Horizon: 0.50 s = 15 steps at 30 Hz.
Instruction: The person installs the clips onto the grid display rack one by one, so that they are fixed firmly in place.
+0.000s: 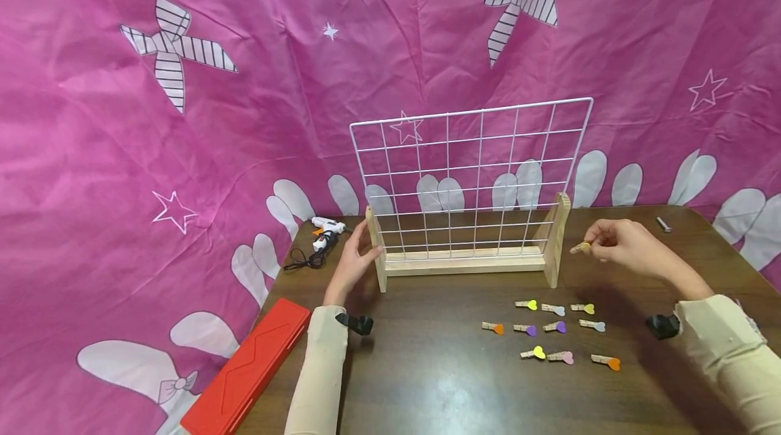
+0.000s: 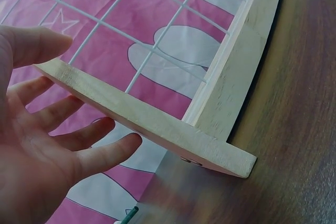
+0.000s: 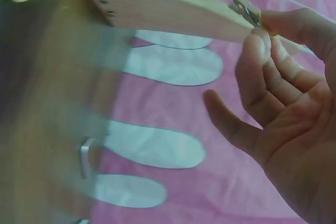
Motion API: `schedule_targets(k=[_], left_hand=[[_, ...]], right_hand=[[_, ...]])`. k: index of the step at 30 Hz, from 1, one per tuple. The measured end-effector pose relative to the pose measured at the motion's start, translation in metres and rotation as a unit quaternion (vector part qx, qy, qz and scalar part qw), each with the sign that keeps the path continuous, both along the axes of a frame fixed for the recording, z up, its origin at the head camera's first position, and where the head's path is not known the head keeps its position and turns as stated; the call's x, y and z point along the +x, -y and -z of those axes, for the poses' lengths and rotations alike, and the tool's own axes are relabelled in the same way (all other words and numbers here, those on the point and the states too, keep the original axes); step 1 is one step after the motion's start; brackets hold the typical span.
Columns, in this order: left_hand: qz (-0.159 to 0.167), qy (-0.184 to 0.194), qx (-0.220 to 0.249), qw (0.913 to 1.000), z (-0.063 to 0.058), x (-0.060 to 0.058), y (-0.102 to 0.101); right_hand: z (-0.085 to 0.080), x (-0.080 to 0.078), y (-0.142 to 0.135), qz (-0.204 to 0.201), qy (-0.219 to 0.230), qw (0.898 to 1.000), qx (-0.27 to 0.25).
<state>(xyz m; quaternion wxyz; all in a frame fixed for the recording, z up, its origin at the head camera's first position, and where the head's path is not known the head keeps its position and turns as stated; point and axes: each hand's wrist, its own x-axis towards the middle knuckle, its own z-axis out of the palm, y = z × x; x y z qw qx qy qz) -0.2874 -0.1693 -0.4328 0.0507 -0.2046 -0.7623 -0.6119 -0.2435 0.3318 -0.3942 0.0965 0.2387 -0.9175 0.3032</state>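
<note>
A white wire grid point(image 1: 464, 177) stands in a wooden stand point(image 1: 552, 238) with a post at each side. My left hand point(image 1: 356, 262) is at the left post point(image 2: 142, 114); in the left wrist view its fairly straight fingers lie along the outer face, thumb across the upper end. To the right of the stand, my right hand point(image 1: 625, 245) pinches a small wooden clothespin point(image 1: 581, 247) with a yellow decoration between thumb and forefinger. The clothespin point(image 3: 244, 11) points toward the right post in the right wrist view. Its decoration is mostly hidden by the fingertips.
Several heart-topped clothespins point(image 1: 558, 328) lie in rough rows in front of the stand. A red case point(image 1: 247, 367) sits at the table's left edge. Behind my left hand are a glue gun point(image 1: 328, 225) and its black cord. A small metal piece point(image 1: 664, 224) lies back right.
</note>
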Motion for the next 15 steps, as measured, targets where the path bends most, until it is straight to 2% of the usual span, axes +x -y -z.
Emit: schedule_targets(k=[3,7,12,15], left_hand=[[0.0,0.0,0.0,1.0,0.0,0.0,0.0],[0.006,0.005,0.007,0.9999,0.001,0.001,0.0],[0.005,0.003,0.008,0.9999,0.001,0.001,0.001],[0.001,-0.001,0.003,1.0,0.0,0.0,0.001]], right_hand=[[-0.014,0.004,0.007,-0.024,0.01,1.0,-0.004],[-0.035,0.008,0.017,-0.039,0.001,0.999,0.023],[-0.063,0.009,0.032,-0.054,-0.038,0.996,0.062],[-0.081,0.007,0.041,-0.064,-0.074,0.991,0.094]])
